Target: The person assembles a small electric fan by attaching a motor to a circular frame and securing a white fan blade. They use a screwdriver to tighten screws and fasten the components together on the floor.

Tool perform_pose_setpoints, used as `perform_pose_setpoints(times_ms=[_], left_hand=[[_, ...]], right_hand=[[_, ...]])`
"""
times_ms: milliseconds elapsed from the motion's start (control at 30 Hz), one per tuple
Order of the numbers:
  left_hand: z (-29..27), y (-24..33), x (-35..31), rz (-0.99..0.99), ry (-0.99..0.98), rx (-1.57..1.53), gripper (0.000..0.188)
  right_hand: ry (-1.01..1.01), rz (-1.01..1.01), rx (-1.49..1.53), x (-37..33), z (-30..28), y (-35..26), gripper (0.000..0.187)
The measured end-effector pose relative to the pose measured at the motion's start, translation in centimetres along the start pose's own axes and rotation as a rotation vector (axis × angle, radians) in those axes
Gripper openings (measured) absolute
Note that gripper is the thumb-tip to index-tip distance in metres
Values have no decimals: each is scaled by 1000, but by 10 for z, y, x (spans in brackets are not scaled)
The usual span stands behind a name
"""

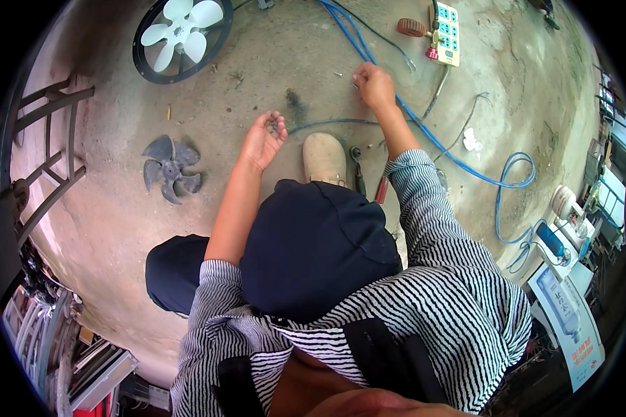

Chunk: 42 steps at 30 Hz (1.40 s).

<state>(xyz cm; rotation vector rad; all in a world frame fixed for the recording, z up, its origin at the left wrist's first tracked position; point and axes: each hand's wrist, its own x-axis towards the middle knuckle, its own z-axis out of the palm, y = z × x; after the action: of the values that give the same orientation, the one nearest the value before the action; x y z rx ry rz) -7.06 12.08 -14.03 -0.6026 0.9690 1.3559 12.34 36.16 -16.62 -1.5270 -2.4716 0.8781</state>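
Note:
My right hand is closed in a pinch just above the floor, beside a blue cable. A small sliver shows at its fingertips, too small to name. A small screw-like piece lies on the floor to its left. My left hand is turned palm up with its fingers curled in, and small dark bits seem to sit among the fingertips. Between my hands and nearer me is my shoe. To the shoe's right lie a ratchet wrench and a red-handled tool.
At the far left lies a black ring frame with a white fan. A loose dark fan blade rests left of my left hand. A power strip with a brass valve fitting lies far right. A metal rack stands left.

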Motion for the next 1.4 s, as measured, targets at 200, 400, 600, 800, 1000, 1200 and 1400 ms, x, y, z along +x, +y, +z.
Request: perform_pose_setpoints(times_ms=[200,400,600,800,1000,1200,1400], left_hand=[[10,4,-5,46,-9,33,23],[21,5,-7,16,-44,35,30],[21,7,-6,13,12,14,31],[28,2,0,-11,-31,74,32],[48,-15,5,-80,-10,108,36],[-3,-17,23,-247,-51,89,30],[3,50,-19,-122,50,471,31]], right_hand=[[-36,-44,120,6,1,-23,14],[-128,-158,5,10,8,-24,18],[-183,92,180,1,-21,-3,19],[-164,-67,-63,-14,-12,8,20],[-229,-60,209,-56,-15,-40,24],[-208,-48,541,-140,-27,-97,23],[-434,311,96,-229,-38,-3,28]])
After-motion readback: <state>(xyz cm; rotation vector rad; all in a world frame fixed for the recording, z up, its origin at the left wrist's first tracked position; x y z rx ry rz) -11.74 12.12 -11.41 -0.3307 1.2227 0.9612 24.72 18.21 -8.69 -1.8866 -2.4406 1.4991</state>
